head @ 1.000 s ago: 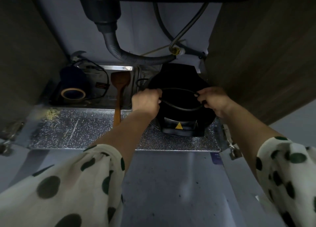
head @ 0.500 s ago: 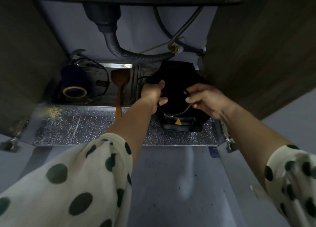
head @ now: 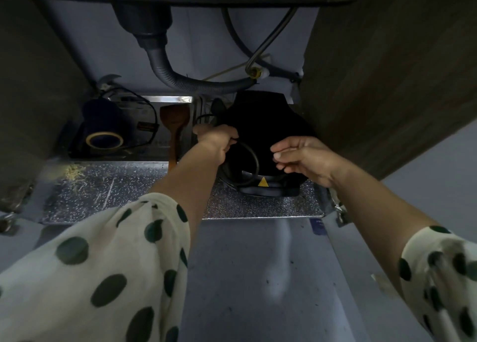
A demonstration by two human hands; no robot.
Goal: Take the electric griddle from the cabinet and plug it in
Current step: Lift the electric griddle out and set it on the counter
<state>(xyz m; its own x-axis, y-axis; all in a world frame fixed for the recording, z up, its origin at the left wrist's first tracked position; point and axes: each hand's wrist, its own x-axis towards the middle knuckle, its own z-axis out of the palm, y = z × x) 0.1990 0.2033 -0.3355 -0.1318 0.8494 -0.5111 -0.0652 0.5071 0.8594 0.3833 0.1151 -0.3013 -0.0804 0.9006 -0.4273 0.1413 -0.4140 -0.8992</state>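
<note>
The black electric griddle (head: 260,125) stands on the foil-lined cabinet floor (head: 124,189) under the sink, at the right side, with a yellow warning triangle on its front. Its black power cord (head: 254,158) loops over the lid. My left hand (head: 219,141) is closed on the cord at the griddle's left edge. My right hand (head: 304,158) hovers just in front of the griddle's right part, fingers loosely apart, holding nothing. The cord's plug (head: 218,105) seems to lie behind the griddle's left side.
A grey corrugated drain hose (head: 180,81) and supply pipes (head: 260,47) hang above the griddle. A wooden spatula (head: 175,130) leans left of it. Further left sit a dark appliance with a tape roll (head: 104,140) and cables. A brown cabinet door (head: 387,83) stands open at right.
My right hand has let go of the cord and drawn back to the right. My left hand now grips the cord loop at the griddle's left edge. The griddle has not moved.
</note>
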